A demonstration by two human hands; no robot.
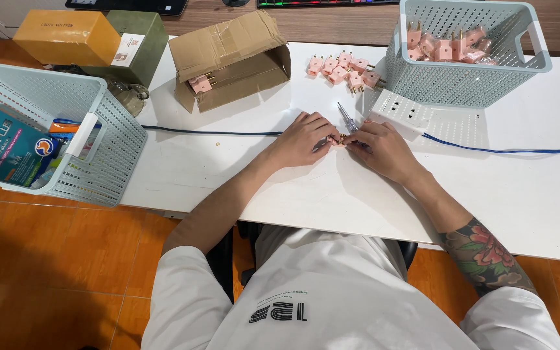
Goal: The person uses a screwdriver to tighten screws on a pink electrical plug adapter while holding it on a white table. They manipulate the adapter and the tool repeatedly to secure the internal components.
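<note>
My left hand (303, 137) and my right hand (380, 148) meet over the white table (228, 175), both pinching a small pink plug with brass pins (340, 139). A screwdriver (347, 118) with a clear handle sticks up from between my fingers, held by my right hand. A blue cable (215, 133) runs in from the left to my hands and another length (507, 150) leaves to the right.
A pile of pink plugs (345, 70) lies behind my hands. A grey basket (461, 52) holds more plugs; a white power strip (402, 111) sits before it. An open cardboard box (231, 59), a left basket (46, 136) of packages, and two boxes (92, 39) stand around.
</note>
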